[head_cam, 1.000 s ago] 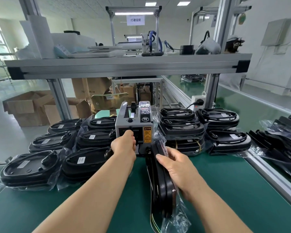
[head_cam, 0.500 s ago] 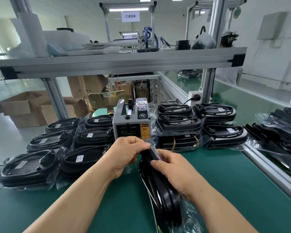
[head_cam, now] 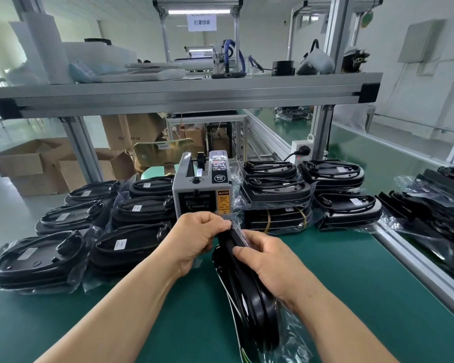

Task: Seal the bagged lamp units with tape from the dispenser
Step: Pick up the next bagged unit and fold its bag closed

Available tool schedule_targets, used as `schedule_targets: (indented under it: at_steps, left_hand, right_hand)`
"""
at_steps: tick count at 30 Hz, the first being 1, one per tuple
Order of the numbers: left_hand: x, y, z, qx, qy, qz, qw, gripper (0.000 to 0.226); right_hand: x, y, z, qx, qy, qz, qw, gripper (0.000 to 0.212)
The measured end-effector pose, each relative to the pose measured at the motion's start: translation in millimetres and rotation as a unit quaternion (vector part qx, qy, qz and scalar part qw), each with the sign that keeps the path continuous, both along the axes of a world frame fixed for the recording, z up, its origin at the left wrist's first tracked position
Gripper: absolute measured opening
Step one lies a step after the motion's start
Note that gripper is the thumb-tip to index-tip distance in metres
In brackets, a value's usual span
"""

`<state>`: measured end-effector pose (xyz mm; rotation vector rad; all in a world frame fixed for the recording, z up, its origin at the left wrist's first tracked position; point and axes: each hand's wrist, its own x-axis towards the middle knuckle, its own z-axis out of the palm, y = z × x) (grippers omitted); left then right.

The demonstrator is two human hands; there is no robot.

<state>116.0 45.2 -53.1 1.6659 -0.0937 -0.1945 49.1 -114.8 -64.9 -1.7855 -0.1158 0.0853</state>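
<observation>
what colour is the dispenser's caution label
Orange caution label with black print, clearest in head view.

Both hands, left hand (head_cam: 194,238) and right hand (head_cam: 269,260), on an edge-up bagged lamp unit (head_cam: 249,299) before the tape dispenser (head_cam: 203,191)

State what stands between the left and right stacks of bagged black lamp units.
The grey box-shaped tape dispenser, between left stacks and right stacks, in the head view.

I'm looking at a factory packing line: a green-matted bench (head_cam: 351,271) framed in aluminium rails (head_cam: 184,96), bagged lamp units (head_cam: 275,189) stacked either side of a tape dispenser (head_cam: 202,195), cardboard boxes (head_cam: 29,163) on the floor, and a hanging sign (head_cam: 201,22) over another strip-lit station behind.
</observation>
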Motion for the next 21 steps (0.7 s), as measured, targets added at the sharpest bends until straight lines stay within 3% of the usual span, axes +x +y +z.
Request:
schedule_targets:
  at_steps: [18,21]
  left_hand:
    - [-3.8,-6.8,-7.6,0.05,-0.107,0.059,0.991,0.018]
    - [-3.0,-7.1,-9.3,0.063,-0.088,0.085,0.99,0.016]
  right_hand:
    - [1.2,-2.2,-2.5,0.004,0.001,0.006,1.0,0.024]
    - [0.9,-3.1,-3.1,0.007,0.001,0.01,1.0,0.024]
